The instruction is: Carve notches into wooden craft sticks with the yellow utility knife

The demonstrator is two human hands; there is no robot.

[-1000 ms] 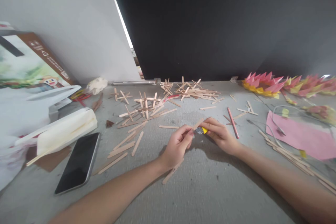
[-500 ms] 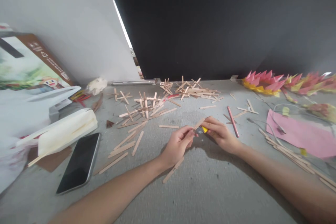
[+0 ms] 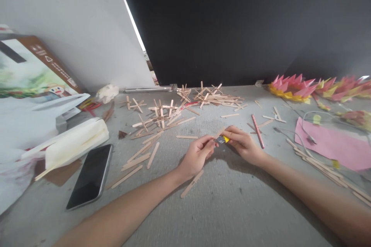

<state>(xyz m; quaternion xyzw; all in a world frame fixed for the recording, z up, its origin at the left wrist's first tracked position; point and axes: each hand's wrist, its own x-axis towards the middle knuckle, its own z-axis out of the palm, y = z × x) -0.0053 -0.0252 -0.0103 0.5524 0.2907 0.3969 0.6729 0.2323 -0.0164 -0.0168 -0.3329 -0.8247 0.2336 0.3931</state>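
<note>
Near the middle of the grey surface, my left hand (image 3: 200, 153) pinches one end of a wooden craft stick (image 3: 219, 132). My right hand (image 3: 241, 144) is closed on a small yellow and grey tool (image 3: 223, 139), held against the stick. The two hands are close together, and the fingers partly hide both items. Another craft stick (image 3: 191, 184) lies partly beneath my left wrist. Loose craft sticks (image 3: 153, 155) are scattered left of my hands. A heap of sticks (image 3: 223, 100) and some crossed stick pieces (image 3: 160, 112) lie behind them.
A phone (image 3: 90, 176), a white paper packet (image 3: 77, 142) and plastic bags lie left. To the right are a red pencil (image 3: 257, 131), pink paper (image 3: 333, 144), a cable and a row of sticks (image 3: 321, 168). Pink and yellow folded paper rings (image 3: 292, 89) stand at the back right.
The view has shifted slightly. My right hand has tilted a little around the yellow and grey tool, and both hands remain close together at the stick.
</note>
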